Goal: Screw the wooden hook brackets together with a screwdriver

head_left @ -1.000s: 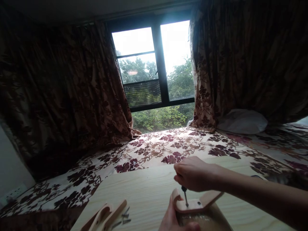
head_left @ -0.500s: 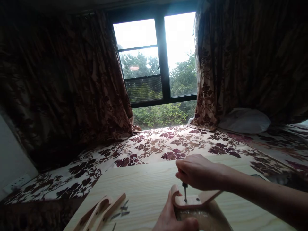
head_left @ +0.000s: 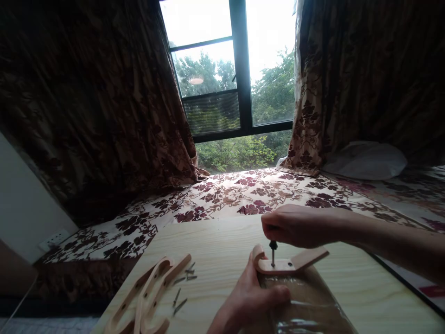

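Observation:
My right hand (head_left: 295,226) is closed around the handle of a screwdriver (head_left: 273,254), held upright. Its tip meets a hole in a pale wooden hook (head_left: 309,260); a second dark hole shows to the right. The hook lies along the far edge of a brown piece (head_left: 313,297) covered in shiny clear plastic or tape. My left hand (head_left: 248,294) grips the curled left end of the hook, its thumb resting on the brown piece. Some of its fingers are hidden behind the hook. Whether a screw sits under the tip is too small to tell.
Several more wooden hooks (head_left: 153,297) lie at the left on the pale wooden board (head_left: 208,241), with several dark screws (head_left: 180,306) beside them. Behind the board spreads a floral cloth (head_left: 250,190) up to the window. A white plastic bag (head_left: 368,160) rests at the right.
The view has tilted down and turned slightly left, showing more of the board, hooks and screws. My right hand has changed its angle slightly on the screwdriver; my left hand keeps its hold.

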Tool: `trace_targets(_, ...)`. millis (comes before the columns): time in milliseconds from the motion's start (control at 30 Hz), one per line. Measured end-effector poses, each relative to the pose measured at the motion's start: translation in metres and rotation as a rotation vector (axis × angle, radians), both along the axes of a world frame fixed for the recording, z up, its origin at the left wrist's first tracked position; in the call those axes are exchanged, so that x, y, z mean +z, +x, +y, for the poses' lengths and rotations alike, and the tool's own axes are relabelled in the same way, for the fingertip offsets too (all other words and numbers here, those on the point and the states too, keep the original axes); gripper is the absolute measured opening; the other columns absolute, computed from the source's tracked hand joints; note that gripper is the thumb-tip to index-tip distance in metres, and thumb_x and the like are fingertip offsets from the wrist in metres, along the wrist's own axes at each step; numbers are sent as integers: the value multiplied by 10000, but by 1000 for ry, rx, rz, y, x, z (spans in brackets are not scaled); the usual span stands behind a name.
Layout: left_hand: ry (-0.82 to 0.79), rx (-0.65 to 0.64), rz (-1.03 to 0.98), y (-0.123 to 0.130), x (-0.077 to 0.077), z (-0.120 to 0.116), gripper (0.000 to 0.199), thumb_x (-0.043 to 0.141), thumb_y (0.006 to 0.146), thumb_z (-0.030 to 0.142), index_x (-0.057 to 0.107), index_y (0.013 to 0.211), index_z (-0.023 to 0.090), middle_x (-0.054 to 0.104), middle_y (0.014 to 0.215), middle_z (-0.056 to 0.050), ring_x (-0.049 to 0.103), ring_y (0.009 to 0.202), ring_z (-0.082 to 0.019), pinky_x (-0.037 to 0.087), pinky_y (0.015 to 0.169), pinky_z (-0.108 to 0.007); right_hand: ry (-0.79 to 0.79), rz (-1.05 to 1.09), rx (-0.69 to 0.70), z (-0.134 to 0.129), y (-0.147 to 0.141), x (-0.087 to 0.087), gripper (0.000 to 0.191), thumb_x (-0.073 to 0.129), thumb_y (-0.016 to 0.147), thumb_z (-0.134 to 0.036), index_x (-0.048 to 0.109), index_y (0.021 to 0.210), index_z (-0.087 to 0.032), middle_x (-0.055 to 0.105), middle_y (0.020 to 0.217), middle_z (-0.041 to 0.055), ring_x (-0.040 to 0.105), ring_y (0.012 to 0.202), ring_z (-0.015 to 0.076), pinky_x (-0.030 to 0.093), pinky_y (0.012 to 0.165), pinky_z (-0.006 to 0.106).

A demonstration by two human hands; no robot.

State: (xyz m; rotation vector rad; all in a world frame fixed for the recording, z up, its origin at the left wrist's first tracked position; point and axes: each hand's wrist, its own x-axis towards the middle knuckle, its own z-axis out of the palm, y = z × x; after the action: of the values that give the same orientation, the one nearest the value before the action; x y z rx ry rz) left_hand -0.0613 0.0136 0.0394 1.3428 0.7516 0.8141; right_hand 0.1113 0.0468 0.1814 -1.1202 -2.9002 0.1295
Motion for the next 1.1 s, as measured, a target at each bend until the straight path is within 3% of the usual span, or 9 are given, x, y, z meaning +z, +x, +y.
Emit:
trace_targets(233, 87, 13, 52, -4, -7, 5, 546, 797, 608, 355, 439, 993, 207, 496, 888, 23, 488, 839, -155, 391, 749, -264, 78, -64, -212, -5, -16, 2, 290, 455, 912, -286, 668, 838, -104, 696, 802, 154, 605, 698, 224, 288, 539, 282)
trace_targets(333, 111, 19, 52, -4, -6, 5, 556, 791, 612, 339, 443, 1025, 207, 503, 904, 16, 490, 849, -159, 394, 755, -267, 24, -92, -157, -6, -15, 12, 231, 509, 871, -295, 677, 869, -137, 702, 802, 109, 591, 657, 188, 284, 518, 260)
trace_targets(467, 73, 15, 68, -3, -3, 3, 553, 784, 618, 301, 442, 1041, 207, 509, 896, 20, 494, 830, -154, 395, 734, -261, -61, -83, -45, -5, -9, 18, 168, 520, 835, -184, 670, 910, -193, 700, 822, 21, 566, 655, 125, 307, 528, 219)
trace_targets(567, 63, 23, 70, -2, -1, 2, 542, 776, 630, 286, 442, 1048, 205, 513, 878, 27, 494, 811, -148, 390, 715, -254, -50, -69, -57, -3, -8, 12, 173, 494, 860, -178, 666, 871, -171, 685, 800, 35, 555, 660, 127, 315, 547, 226)
trace_targets(700, 80, 30, 62, -1, 3, 1, 550, 770, 648, 278, 436, 1079, 205, 521, 867, 32, 491, 794, -144, 380, 686, -244, 20, -62, -177, 1, -12, 0, 260, 460, 913, -272, 662, 874, -114, 670, 778, 104, 570, 683, 179, 307, 549, 263)
trace_targets(800, 69, 28, 53, 0, 4, 0, 567, 780, 630, 294, 439, 1072, 197, 520, 867, 26, 490, 791, -146, 378, 690, -248, 44, -77, -228, 1, -14, 1, 309, 445, 922, -302, 671, 879, -96, 671, 784, 132, 587, 708, 209, 301, 547, 279)
trace_targets(1000, 103, 30, 61, -2, 1, 1, 514, 762, 637, 249, 454, 1046, 205, 508, 891, 29, 477, 802, -139, 385, 710, -248, -117, -138, -86, -1, -7, 24, 186, 641, 764, -235, 687, 942, -211, 681, 793, -1, 558, 657, 130, 330, 530, 214)
trace_targets(1100, 104, 40, 83, -3, 0, 2, 537, 770, 640, 260, 457, 1073, 205, 519, 891, 25, 491, 837, -155, 392, 752, -264, -110, -131, -79, -1, -6, 21, 161, 598, 799, -217, 685, 932, -193, 675, 789, 11, 547, 653, 129, 331, 537, 219)
